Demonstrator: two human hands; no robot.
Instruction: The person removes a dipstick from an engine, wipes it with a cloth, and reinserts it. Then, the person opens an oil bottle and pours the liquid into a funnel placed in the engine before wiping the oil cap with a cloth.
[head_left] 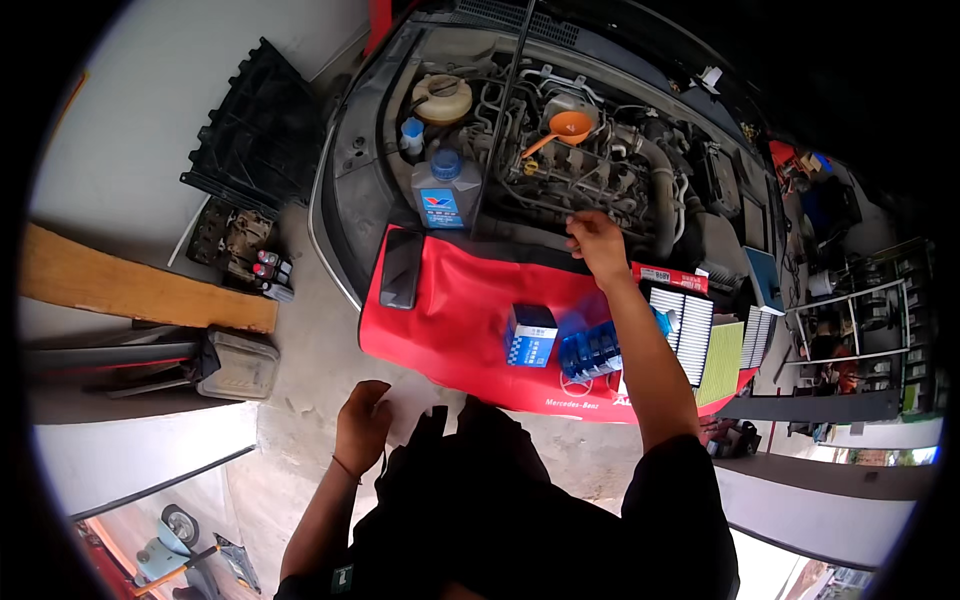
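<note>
My left hand is closed on a white tissue, low in front of me beside my body. Over the front edge of the engine bay reaches my right hand. Its fingers are pinched together; whatever they hold, if anything, is too small to make out. Below that arm a red fender cover drapes the car's front. On it lie a black phone, a blue and white box and a clear bottle of blue liquid, partly behind my right forearm.
An orange funnel rests on the engine. A grey oil jug with a blue cap stands at the bay's left front, near the thin hood prop. White pleated filters and a yellow-green filter lie on the right.
</note>
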